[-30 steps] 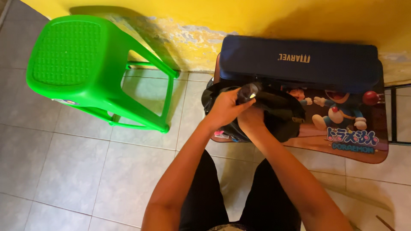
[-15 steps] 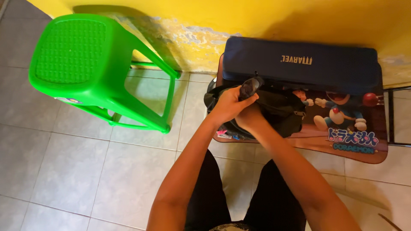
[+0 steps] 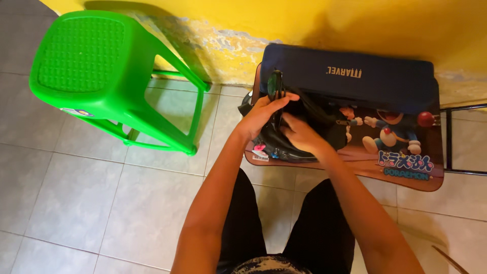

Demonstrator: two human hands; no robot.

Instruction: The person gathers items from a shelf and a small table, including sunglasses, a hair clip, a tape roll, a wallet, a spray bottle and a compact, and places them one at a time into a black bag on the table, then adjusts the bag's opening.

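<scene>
A black bag (image 3: 324, 127) lies on a small low table (image 3: 355, 170) with a cartoon print. My left hand (image 3: 259, 115) is at the bag's left end and holds a dark, flat oval object (image 3: 275, 85) upright on its edge, above the bag's opening. My right hand (image 3: 300, 135) rests on the bag beside it, its fingers curled on the black fabric at the opening. What is inside the bag is hidden.
A long navy blue case (image 3: 355, 76) lies across the back of the table against the yellow wall (image 3: 304, 20). A green plastic stool (image 3: 81, 61) stands to the left on the grey tiled floor (image 3: 76, 193). A dark metal frame (image 3: 451, 147) is at the right.
My left hand has lifted the dark object up out of the bag and turned it on edge. My right hand has slid back from under the left hand onto the bag's near side.
</scene>
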